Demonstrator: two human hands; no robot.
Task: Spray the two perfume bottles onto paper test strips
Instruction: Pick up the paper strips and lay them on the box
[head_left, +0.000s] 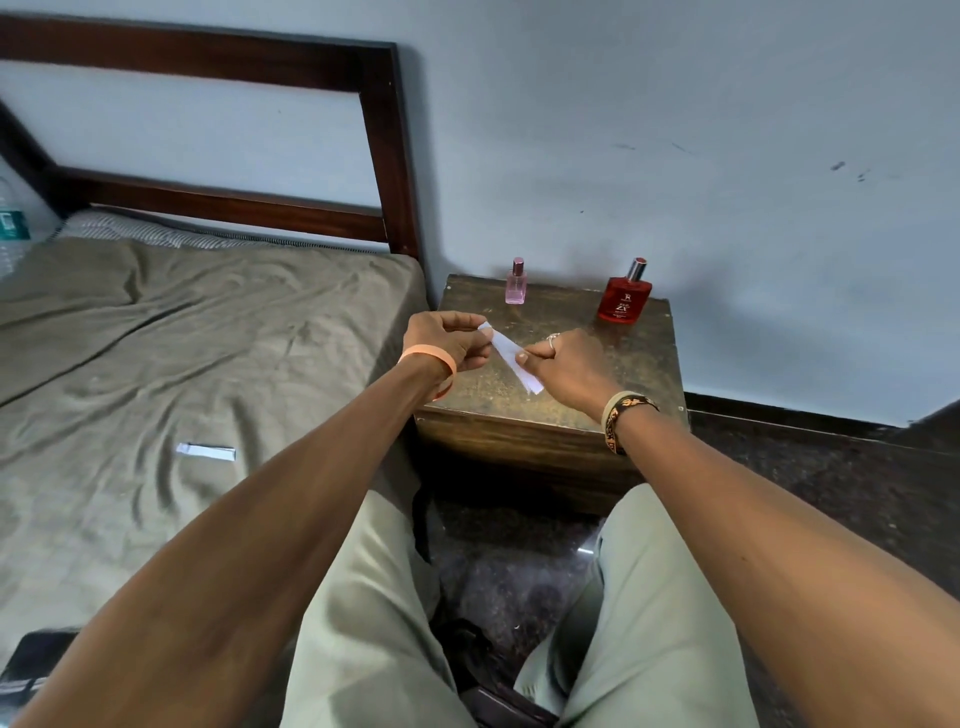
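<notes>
Partly lost at the left edge of the frame, a plastic water bottle (10, 223) is cut off by the border. A dark object (31, 670) in the lower left corner is too cropped to identify. The small print on the red perfume bottle (625, 299) is too blurred to read.

At centre, a seated person reaches both forearms over a worn wooden bedside table (639, 364), holding a white paper test strip (511, 356) above its top. The left hand (444, 340), with an orange wristband (434, 361) at the wrist, pinches the strip's upper end between thumb and fingers. The right hand (566, 364), wearing a ring (552, 340) and a woven bracelet (621, 415), pinches the strip near its middle, and its curled fingers hide part of the paper. The strip slants toward the lower right.

Behind the hands, a small pink perfume bottle (516, 283) and the red one stand upright and capped, well apart, near the wall. A second strip (205, 451) lies flat on the rumpled bedsheet (208, 322) at left.
</notes>
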